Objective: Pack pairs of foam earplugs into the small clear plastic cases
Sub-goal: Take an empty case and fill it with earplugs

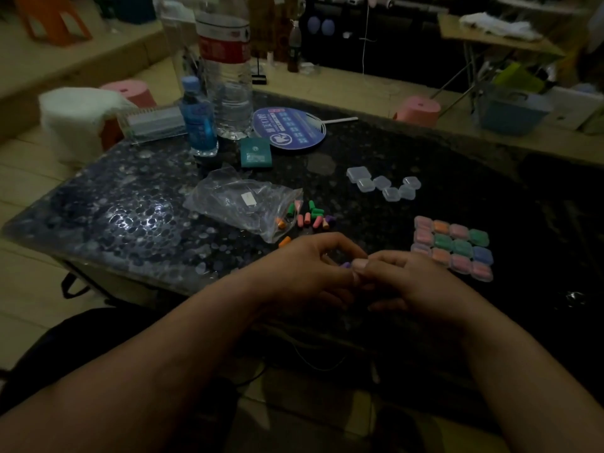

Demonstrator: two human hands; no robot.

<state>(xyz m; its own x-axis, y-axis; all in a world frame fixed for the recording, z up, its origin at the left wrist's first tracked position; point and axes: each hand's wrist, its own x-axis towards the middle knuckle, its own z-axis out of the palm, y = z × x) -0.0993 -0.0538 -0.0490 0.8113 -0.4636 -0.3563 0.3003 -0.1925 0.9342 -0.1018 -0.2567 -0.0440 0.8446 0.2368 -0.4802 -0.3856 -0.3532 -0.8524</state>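
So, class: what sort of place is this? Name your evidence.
Probably a home room used for piecework: pink plastic stool beside the table, water bottle and hand fan on it, near filled cases.

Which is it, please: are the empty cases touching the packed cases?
Apart: the head view shows bare table between the empty cases and the packed cases.

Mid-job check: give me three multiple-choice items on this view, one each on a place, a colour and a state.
1. The filled cases lie: A. left of the left hand B. between the hands C. right of the right hand.
2. The earplug at the fingertips is: A. orange B. purple C. green.
3. The left hand is: A. pinching the earplug B. flat, fingers straight C. a fist holding nothing.
Answers: C, the coloured grid sits to that hand's right; B, purple shows beside the thumbnail; A, its fingers curl onto it.
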